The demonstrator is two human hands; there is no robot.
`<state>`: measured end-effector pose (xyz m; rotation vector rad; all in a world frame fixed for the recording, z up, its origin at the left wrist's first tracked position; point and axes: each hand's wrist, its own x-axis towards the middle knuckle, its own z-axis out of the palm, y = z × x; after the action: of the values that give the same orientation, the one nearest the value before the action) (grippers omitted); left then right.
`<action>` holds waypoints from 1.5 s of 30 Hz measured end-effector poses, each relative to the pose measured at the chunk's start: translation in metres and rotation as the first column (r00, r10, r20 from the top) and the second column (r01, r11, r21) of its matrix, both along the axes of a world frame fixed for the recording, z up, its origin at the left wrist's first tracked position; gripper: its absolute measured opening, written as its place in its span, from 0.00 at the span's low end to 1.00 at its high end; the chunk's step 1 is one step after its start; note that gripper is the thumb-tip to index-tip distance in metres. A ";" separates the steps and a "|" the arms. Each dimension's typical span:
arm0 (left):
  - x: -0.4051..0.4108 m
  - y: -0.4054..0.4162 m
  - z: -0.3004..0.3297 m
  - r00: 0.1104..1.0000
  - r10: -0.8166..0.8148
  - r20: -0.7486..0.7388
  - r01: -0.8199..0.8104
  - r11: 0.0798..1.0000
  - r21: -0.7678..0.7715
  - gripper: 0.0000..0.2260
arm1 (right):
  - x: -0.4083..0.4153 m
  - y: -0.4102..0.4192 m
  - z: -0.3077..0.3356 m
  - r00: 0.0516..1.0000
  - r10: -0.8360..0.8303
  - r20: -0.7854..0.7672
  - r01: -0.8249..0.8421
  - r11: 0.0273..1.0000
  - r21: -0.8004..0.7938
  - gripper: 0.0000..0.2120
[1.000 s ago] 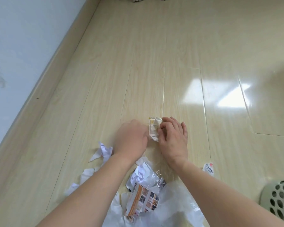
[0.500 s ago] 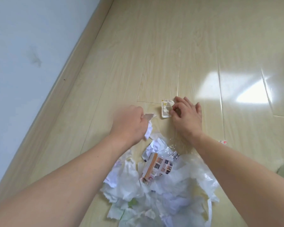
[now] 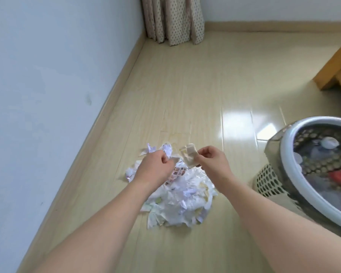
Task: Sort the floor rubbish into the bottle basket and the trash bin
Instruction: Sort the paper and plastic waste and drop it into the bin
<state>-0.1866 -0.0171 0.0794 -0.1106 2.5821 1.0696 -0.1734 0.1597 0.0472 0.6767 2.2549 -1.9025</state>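
Floor (image 3: 195,99): glossy pale wood planks. Basket (image 3: 295,174), right: round, perforated plastic, grey rim. Rubbish pile (image 3: 177,196), centre: crumpled white paper and film. Right hand (image 3: 212,161) pinches a creased beige wrapper (image 3: 188,157), long axis upright, above the pile. Left hand (image 3: 156,167) grips a white scrap (image 3: 174,159).

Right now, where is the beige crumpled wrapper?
In the head view the beige wrapper is pinched in the right hand, above the paper pile, left of the basket.
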 end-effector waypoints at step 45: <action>0.158 0.114 0.094 0.887 -0.433 0.159 0.461 0.833 -0.305 0.11 | 0.241 0.142 0.112 0.940 0.208 0.271 -0.315 0.837 0.449 0.12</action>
<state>-0.0281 0.0971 0.1736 0.3492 2.5048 0.4397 0.0678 0.3019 0.1593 0.5463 2.5381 -1.0820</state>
